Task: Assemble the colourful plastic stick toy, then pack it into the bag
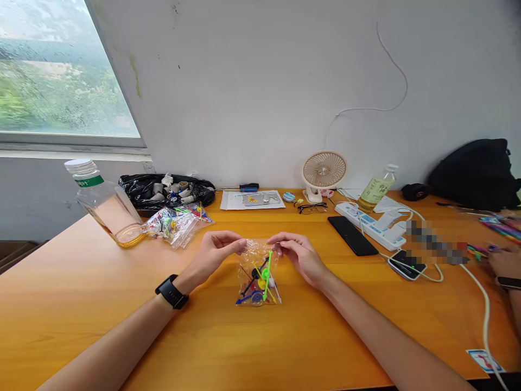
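Observation:
A small clear plastic bag (258, 271) is held by its top edge between my two hands, above the wooden table. Inside it are several plastic arrow spinners in green, blue, black, yellow, red and white; the green arrow (266, 275) lies foremost. My left hand (220, 252), with a black watch on its wrist, pinches the bag's upper left corner. At the upper right corner, my right hand (299, 255) is closed on the bag with thumb and fingers. More clear bags of coloured pieces (177, 222) lie farther back on the left.
A tilted-looking bottle (116, 209) stands at the left, near a black plastic bag (132, 190). Along the wall are a screwdriver (249, 188), a fan (324, 171) and glasses (312, 208). A black phone (352, 235), power strip (368, 225) and cables lie right. Another person's hand (504, 263) is at far right.

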Demonstrator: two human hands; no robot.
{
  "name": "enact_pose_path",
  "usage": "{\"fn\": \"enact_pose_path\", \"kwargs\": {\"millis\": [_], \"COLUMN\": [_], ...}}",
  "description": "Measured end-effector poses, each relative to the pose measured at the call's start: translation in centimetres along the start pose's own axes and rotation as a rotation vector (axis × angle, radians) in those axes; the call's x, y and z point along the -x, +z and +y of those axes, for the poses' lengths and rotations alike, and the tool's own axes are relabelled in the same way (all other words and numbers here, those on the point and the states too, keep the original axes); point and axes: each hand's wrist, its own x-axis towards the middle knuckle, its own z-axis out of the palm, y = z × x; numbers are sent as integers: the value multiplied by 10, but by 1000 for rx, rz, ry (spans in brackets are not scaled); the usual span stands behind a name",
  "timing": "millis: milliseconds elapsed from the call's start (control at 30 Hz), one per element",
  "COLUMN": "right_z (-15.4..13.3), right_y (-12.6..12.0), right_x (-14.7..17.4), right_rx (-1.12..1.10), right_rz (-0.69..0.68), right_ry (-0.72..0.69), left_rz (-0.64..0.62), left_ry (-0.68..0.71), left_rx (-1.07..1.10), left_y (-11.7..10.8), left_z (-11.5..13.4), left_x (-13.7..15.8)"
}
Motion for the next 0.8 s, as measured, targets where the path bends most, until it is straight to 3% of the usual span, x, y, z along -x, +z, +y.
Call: {"fn": "enact_pose_path", "kwargs": {"millis": [167,300,433,600,800], "right_z": [-5,-1,7,7,8], "right_y": [0,2,8,12,13], "right_x": [2,0,-1,2,2], "right_rx": [0,124,212,213,200], "right_rz": [-18,-74,-72,-101,-106], "right_ry": [2,69,45,-11,-8], "left_rz": [45,4,-24,-128,-150], "left_ry": [-16,-29,-27,-50,-59], "left_rx": [103,81,41,-48,-72], "left_y": [7,9,13,23,29], "left_z": [4,3,4,6,3], "left_x": [2,3,5,8,9]}}
